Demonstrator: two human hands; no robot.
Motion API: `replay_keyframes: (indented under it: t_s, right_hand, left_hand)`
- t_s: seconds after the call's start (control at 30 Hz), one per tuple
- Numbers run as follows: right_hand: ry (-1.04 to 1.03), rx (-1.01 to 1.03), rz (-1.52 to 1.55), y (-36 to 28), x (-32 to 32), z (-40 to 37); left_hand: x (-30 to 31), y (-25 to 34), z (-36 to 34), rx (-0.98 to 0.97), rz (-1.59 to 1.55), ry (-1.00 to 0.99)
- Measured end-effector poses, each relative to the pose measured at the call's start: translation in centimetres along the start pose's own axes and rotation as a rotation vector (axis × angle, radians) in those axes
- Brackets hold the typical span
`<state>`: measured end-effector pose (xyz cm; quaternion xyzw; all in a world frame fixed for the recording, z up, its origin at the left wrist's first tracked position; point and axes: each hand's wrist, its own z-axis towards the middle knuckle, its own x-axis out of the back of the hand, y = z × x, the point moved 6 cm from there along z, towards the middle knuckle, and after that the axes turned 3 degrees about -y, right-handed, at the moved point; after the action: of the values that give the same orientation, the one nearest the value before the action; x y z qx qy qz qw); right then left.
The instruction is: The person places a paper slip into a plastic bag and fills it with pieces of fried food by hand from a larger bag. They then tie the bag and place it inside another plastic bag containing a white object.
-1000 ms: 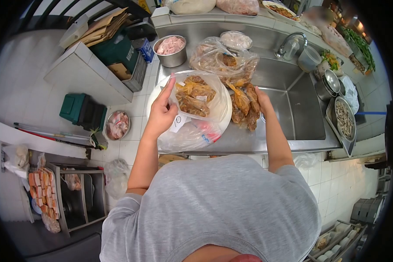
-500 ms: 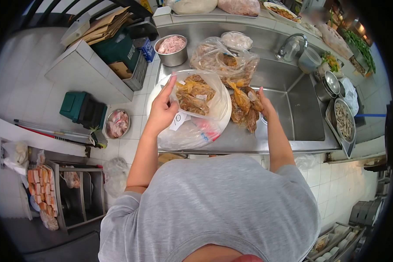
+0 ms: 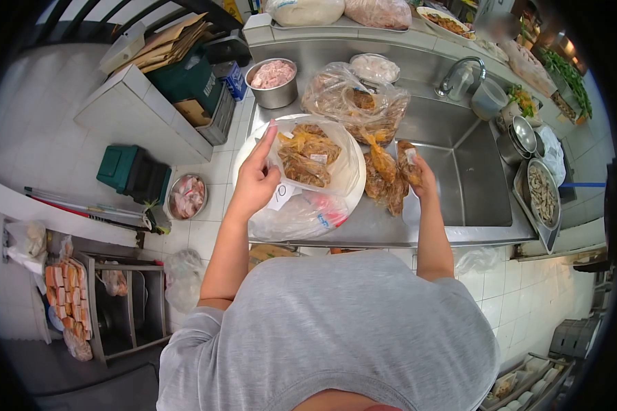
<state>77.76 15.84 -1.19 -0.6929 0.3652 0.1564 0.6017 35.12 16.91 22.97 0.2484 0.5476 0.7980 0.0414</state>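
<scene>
My left hand [image 3: 255, 186] holds the left edge of a clear plastic bag [image 3: 347, 152], index finger stretched along it. Inside the open bag lie several small bagged packets of brown food with white labels. The bag rests on a round white surface [image 3: 358, 183], beside a paper tag [image 3: 282, 196] with a handwritten number. In my right hand [image 3: 424, 179] is a brown food packet [image 3: 407, 159], gripped at its right side above the sink's left edge. A pile of similar packets [image 3: 379, 179] lies just left of it, near a larger clear bag [image 3: 329, 85] of brown food.
The steel sink [image 3: 483, 171] lies to the right, with a faucet [image 3: 459, 63] behind. A metal pot of pink meat [image 3: 273, 74] stands back left. A tray of shrimp-like pieces [image 3: 543, 192] sits far right. On the floor is a bowl of meat [image 3: 187, 196].
My right hand has closed on one packet and lifted it slightly apart from the pile. My left hand stays at the clear bag's edge.
</scene>
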Motion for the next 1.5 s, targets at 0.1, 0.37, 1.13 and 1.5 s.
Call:
replay_keyframes:
  t_s: [0.1, 0.37, 1.13, 1.5]
  right_hand:
    - [-0.033, -0.094, 0.118, 0.6, 0.3, -0.1]
    - [-0.083, 0.053, -0.044, -0.7, -4.3, -3.3]
    - [0.002, 0.204, -0.71, 0.7, -8.7, -3.9]
    - [-1.342, 0.923, -0.08, -19.0, -38.1, -25.2]
  left_hand:
    - [-0.1, 0.1, 0.0, 0.002, -0.004, -0.003]
    - [0.1, 0.3, 0.0, 0.008, -0.009, -0.003]
    - [0.2, 0.6, -0.3, 0.052, -0.016, 0.012]
    - [-0.1, -1.2, 0.7, 0.001, -0.099, -0.001]
